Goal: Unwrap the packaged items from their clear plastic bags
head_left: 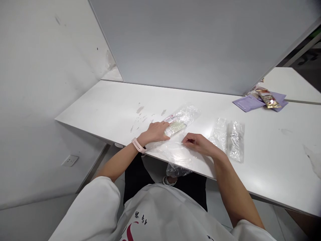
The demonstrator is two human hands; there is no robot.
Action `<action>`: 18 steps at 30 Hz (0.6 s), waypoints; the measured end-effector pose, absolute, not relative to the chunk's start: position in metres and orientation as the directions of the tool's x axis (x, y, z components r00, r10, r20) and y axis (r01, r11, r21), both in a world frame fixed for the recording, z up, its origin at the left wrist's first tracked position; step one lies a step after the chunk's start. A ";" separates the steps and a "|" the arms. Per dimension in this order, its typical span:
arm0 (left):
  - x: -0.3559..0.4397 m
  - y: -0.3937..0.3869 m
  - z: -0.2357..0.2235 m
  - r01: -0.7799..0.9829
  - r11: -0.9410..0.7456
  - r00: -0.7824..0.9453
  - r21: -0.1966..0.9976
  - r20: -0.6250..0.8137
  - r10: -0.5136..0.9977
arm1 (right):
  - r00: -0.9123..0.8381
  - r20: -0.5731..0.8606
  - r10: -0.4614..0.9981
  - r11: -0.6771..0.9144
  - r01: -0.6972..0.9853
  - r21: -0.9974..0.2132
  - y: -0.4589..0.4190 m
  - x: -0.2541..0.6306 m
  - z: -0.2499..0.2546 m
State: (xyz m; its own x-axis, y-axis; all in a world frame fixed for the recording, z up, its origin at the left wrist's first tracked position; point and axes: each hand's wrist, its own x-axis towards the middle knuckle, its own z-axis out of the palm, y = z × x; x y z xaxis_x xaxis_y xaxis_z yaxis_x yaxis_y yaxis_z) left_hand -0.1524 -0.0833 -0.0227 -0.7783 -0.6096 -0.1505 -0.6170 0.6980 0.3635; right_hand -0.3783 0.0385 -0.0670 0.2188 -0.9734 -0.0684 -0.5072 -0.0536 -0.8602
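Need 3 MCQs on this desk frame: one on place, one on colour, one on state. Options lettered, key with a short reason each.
1. Where do the purple sheets lie on the white table?
A. far right, by the partition
B. under the left hand
C. at the near left edge

2. What colour is the watch strap on the left wrist?
A. black
B. pale pink
C. green

3. What is the left hand doing?
A. lifted off the table
B. pressed flat on the clear packet
C. gripping the purple sheets

Key: 1 A, they sit at the far right under a gold snack packet. 2 B, the strap is pale pink. 3 B, the palm lies on the packet while the right hand pinches clear film.
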 end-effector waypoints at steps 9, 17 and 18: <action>-0.180 -0.048 -0.018 -0.718 0.693 -0.689 0.068 -0.213 -0.693 | 0.258 -0.179 -0.949 0.043 -0.457 -0.888 0.042 -0.393 -0.066; -0.158 -0.102 0.009 -0.730 0.504 -0.667 0.461 -0.319 -0.673 | 0.237 -0.192 -0.952 0.052 -0.494 -0.868 0.047 -0.395 -0.056; -0.149 -0.113 0.009 -0.716 0.445 -0.659 0.537 -0.312 -0.684 | 0.243 -0.194 -0.950 0.047 -0.503 -0.863 0.047 -0.396 -0.056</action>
State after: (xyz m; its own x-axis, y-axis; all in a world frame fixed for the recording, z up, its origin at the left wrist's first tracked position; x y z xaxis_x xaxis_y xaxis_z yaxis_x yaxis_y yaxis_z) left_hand -0.1494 -0.1130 0.0091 -0.6593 -0.6841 -0.3120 -0.7163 0.4455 0.5371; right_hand -0.3957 0.0473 -0.0558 0.2435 -0.9503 -0.1938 -0.5027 0.0472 -0.8632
